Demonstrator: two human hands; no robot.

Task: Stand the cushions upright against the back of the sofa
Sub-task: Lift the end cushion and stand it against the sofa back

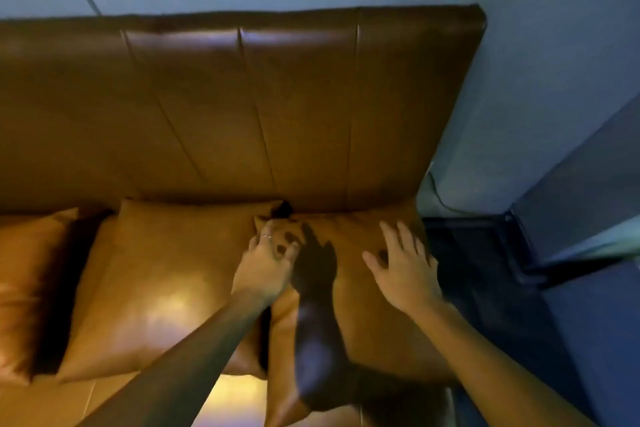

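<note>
- Two bare forearms are reaching in from the bottom edge toward the right end of the brown leather sofa [242, 107].
- Her or his left hand [270, 260] is curling narrow around the upper left corner of the right cushion [363, 288], fingers pinching the corner just beside the neighbouring middle cushion [166, 281].
- Meanwhile the right hand [405, 270] is lying flat and wide, fingers spread, pressing on the cushion's face near its upper right edge; it is holding nothing.
- That cushion is leaning with its top edge touching the sofa back, at the very end of the seat, next to the open drop to the dark floor [485, 288].
- Further left, the middle cushion is resting against the back, and a third cushion [31, 288] is lying at the left edge, apart from it.
- Judging from here, the slick leather is the risk: if the hands are letting go while the cushion is too tilted, its foot could be sliding forward on the seat.
- Pushing too hard with the flat hand could be nudging it off the open right end.
- Tugging the pinched corner may also be dragging the middle cushion askew.
</note>
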